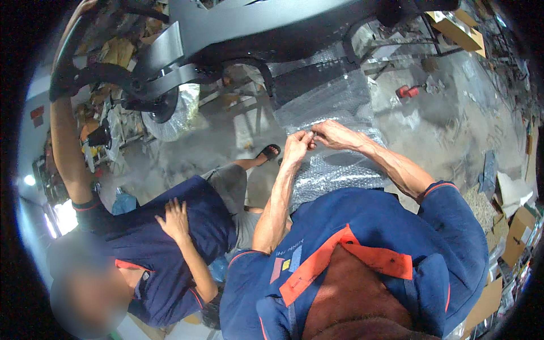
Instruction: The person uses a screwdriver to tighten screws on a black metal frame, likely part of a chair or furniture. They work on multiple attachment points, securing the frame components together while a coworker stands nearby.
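Observation:
My left hand (297,146) and my right hand (335,136) meet at the middle of the view, fingertips pinched close together. Whatever is between them is too small to make out. Beneath both hands lies clear bubble wrap (340,171), stretching from near my body up toward a large black frame-like part (238,31). Under the wrap's far end a dark panel (311,85) shows through.
To my left a co-worker (170,221) in a navy shirt raises one arm to a black curved part (68,79). A plastic-wrapped wheel-like piece (173,116) hangs below the frame. A red object (407,91) lies on the floor; cardboard boxes (518,235) stand at right.

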`<state>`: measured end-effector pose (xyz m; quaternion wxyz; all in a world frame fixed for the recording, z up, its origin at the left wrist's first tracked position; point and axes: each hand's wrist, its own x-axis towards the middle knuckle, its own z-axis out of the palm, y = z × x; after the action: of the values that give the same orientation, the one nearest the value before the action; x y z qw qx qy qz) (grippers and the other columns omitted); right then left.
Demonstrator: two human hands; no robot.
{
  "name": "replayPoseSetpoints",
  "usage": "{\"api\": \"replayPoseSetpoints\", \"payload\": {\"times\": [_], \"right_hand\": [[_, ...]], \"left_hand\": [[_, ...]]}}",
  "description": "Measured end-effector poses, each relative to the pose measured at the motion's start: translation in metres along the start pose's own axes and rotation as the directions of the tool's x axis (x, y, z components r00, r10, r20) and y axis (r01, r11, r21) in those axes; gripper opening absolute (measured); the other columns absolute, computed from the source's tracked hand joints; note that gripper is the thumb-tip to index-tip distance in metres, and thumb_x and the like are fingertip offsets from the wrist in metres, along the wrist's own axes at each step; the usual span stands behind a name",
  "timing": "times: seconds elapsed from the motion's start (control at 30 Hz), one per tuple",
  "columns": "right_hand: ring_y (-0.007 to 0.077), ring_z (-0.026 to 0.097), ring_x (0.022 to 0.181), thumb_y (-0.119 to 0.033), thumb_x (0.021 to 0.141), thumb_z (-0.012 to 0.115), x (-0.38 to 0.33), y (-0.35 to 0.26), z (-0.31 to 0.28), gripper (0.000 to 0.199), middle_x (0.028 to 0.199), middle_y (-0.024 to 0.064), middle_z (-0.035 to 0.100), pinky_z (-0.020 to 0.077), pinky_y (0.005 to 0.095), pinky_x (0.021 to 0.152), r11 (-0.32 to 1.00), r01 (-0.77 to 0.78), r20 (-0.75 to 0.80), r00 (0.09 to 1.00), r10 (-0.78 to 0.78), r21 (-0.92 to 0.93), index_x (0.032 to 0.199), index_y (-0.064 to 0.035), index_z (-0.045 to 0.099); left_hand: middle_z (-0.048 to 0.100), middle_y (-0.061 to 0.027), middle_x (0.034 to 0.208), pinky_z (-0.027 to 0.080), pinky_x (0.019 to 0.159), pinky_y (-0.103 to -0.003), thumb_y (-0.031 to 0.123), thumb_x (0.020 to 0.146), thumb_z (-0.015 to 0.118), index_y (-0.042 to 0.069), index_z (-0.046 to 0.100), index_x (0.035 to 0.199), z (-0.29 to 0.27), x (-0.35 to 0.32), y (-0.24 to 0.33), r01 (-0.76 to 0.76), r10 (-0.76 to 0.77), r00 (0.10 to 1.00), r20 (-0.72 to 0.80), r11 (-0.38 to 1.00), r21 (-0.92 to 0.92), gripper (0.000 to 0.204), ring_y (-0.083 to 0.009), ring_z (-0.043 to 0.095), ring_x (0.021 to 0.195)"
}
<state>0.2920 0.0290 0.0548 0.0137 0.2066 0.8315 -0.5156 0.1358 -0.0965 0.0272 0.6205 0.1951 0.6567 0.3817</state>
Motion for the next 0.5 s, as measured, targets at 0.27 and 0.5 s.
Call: {"api": "replayPoseSetpoints", "payload": {"times": [0.27, 0.5], "right_hand": [[0.0263, 0.067, 0.076, -0.029, 0.088, 0.067, -0.021, 0.036, -0.008, 0.031, 0.082, 0.02, 0.07, 0.0509, 0.0433, 0.072, 0.939, -0.245, -0.113, 0.954, 0.278, 0.242, 0.094, 0.0014, 0.071], [0.0281, 0.066, 0.099, -0.027, 0.086, 0.069, -0.121, 0.167, -0.007, 0.031, 0.104, 0.0152, 0.071, 0.0492, 0.0399, 0.091, 0.733, -0.563, -0.265, 0.693, 0.67, 0.381, 0.099, 0.0012, 0.073]], "left_hand": [[0.069, -0.0074, 0.086, 0.053, 0.071, -0.032, 0.028, 0.099, 0.064, -0.002, 0.068, 0.097, -0.013, 0.031, -0.022, -0.082, 0.081, 0.997, -0.013, 0.994, -0.075, 0.03, -0.0157, 0.064, 0.077], [0.06, -0.0134, 0.124, 0.046, 0.093, -0.041, 0.042, 0.092, 0.07, -0.004, 0.048, 0.137, -0.076, 0.083, -0.093, 0.237, -0.194, 0.846, -0.497, 0.971, 0.024, 0.069, -0.028, 0.057, 0.109]]}}
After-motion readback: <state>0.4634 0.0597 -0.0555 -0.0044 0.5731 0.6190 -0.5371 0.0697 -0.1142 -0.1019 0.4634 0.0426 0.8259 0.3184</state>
